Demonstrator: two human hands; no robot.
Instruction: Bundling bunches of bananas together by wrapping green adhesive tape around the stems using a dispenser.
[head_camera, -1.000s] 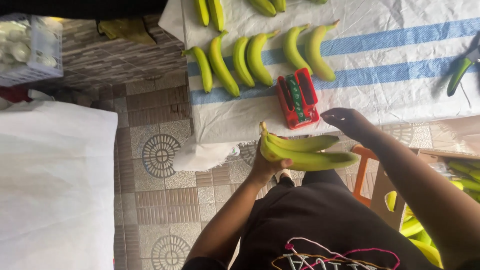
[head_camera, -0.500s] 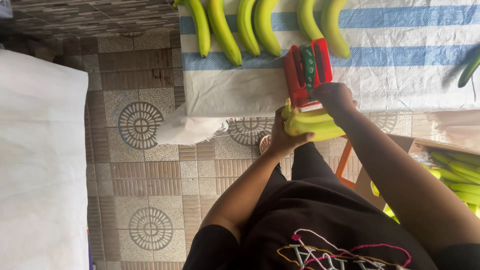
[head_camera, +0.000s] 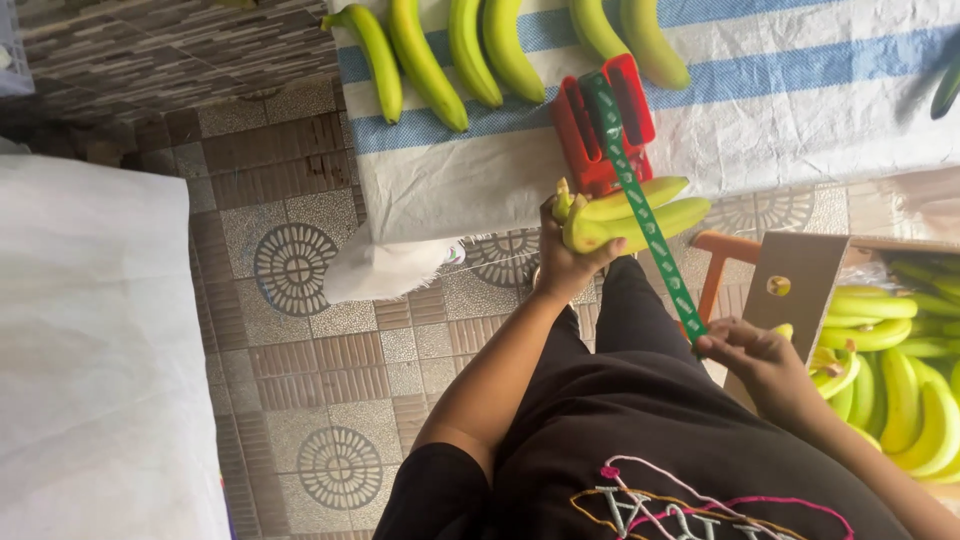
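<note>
Even, soft daylight, bright overall; source direction hard to pin, maybe from the top right. No hard shadows, just a faint one under the striped cloth (head_camera: 800, 90) edge. White sheet (head_camera: 90, 350) at left near blown out, detail lost. Top left tiles dimmer. Right hand (head_camera: 755, 360) slightly soft from motion. Mild wide-angle stretch at corners.

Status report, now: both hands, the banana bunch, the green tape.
Left hand grips banana bunch by the stem end. Right hand pinches green tape, drawn from red dispenser across the bunch. Nothing blocking.
</note>
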